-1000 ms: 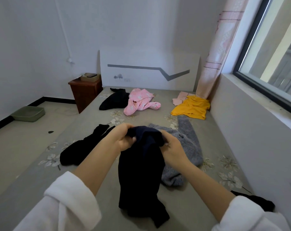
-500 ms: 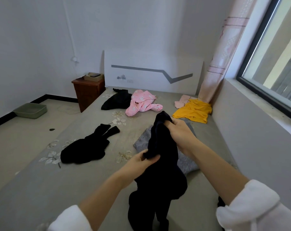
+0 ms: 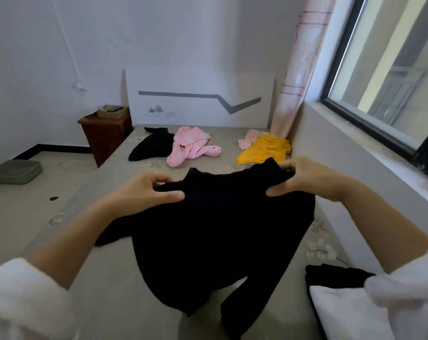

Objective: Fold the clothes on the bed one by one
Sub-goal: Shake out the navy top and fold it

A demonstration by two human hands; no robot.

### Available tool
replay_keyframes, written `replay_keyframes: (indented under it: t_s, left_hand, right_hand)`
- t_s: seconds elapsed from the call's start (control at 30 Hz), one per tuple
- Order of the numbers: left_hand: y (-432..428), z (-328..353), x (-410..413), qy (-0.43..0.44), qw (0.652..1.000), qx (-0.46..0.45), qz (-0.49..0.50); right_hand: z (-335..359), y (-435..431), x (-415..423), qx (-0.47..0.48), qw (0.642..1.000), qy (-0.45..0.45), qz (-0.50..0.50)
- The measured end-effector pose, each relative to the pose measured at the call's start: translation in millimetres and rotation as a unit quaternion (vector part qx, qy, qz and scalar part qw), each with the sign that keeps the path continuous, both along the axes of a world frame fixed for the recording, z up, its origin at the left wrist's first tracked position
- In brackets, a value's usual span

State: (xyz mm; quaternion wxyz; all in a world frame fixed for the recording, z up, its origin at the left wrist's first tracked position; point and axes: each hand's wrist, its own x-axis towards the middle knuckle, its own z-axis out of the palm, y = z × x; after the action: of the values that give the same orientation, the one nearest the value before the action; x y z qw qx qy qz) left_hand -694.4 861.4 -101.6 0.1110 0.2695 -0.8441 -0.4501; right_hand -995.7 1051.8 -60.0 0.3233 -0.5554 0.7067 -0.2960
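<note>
- Two grips on the black sweater: left hand and right hand each pinch a shoulder beside the collar, judged to let it hang straight for laying flat.
- Sweater held above the bed; hem contact cannot be told.
- Unfolded beyond: pink garment, yellow garment, black garment.
- Wooden nightstand stands left of the bed; window at right.

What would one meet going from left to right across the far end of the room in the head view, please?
A green tray on the floor → wooden nightstand → black garment → pink garment → yellow garment.
</note>
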Motion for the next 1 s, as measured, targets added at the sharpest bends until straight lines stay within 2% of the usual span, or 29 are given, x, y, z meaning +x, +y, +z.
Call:
replay_keyframes:
  t_s: [0.07, 0.17, 0.23, 0.3, 0.4, 0.47, 0.5, 0.53, 0.57, 0.6, 0.63, 0.67, 0.73, 0.8, 0.9, 1.0]
  left_hand:
    - [-9.0, 13.8, 5.4, -0.121, 0.989, -0.070, -0.051]
    - [-25.8, 23.3, 1.3, -0.212, 0.949, -0.234, -0.002]
    - [-38.4, 26.5, -0.5, -0.234, 0.930, -0.280, 0.045]
    - [-52.1, 26.2, 1.5, -0.251, 0.922, -0.278, 0.093]
    - [-66.6, 14.5, 5.0, -0.280, 0.892, -0.307, 0.177]
    - [-73.1, 2.6, 3.2, -0.276, 0.869, -0.331, 0.243]
    - [-76.5, -2.1, 0.8, -0.258, 0.872, -0.311, 0.276]
    - [-81.2, -4.9, -2.8, -0.214, 0.893, -0.250, 0.307]
    - [-86.5, -6.3, -7.6, -0.141, 0.921, -0.141, 0.336]
    - [-90.1, -6.2, -12.9, -0.048, 0.932, -0.016, 0.359]
    - [-91.5, -5.6, -17.5, 0.039, 0.921, 0.079, 0.379]
    - [-92.1, -5.0, -21.4, 0.112, 0.905, 0.126, 0.390]
    - [-95.1, -4.8, -26.1, 0.203, 0.896, 0.110, 0.378]
    - [-96.0, -3.7, -23.5, 0.238, 0.899, 0.053, 0.363]
    - [-99.3, -10.1, -9.3, 0.283, 0.886, 0.001, 0.367]
    - [-90.4, -28.0, 11.7, 0.321, 0.875, -0.044, 0.359]
  right_hand:
    - [1.3, 5.4, -7.3, 0.051, 0.989, 0.137, 0.008]
    - [-8.4, 1.4, -17.8, 0.085, 0.946, 0.311, -0.025]
    - [-17.9, -2.8, -26.9, 0.088, 0.916, 0.380, -0.088]
    - [-30.4, -4.7, -35.9, 0.095, 0.883, 0.431, -0.159]
    - [-51.5, -2.9, -46.6, 0.092, 0.846, 0.467, -0.240]
    - [-59.5, -5.4, -53.0, 0.094, 0.858, 0.415, -0.288]
    - [-60.7, -9.0, -54.9, 0.089, 0.880, 0.338, -0.321]
    - [-60.7, -14.1, -56.5, 0.075, 0.903, 0.223, -0.358]
    - [-59.4, -20.1, -55.5, 0.054, 0.914, 0.076, -0.395]
    - [-56.9, -24.9, -52.9, 0.028, 0.906, -0.062, -0.417]
    - [-54.3, -29.0, -51.3, -0.003, 0.891, -0.156, -0.427]
    - [-52.5, -32.6, -52.6, -0.035, 0.879, -0.203, -0.431]
    - [-48.6, -36.8, -57.6, -0.119, 0.866, -0.195, -0.445]
    - [-46.5, -33.8, -59.7, -0.197, 0.862, -0.126, -0.450]
    - [-49.6, -22.4, -49.9, -0.252, 0.862, -0.058, -0.437]
    - [-60.9, -8.9, -27.5, -0.291, 0.862, -0.031, -0.414]
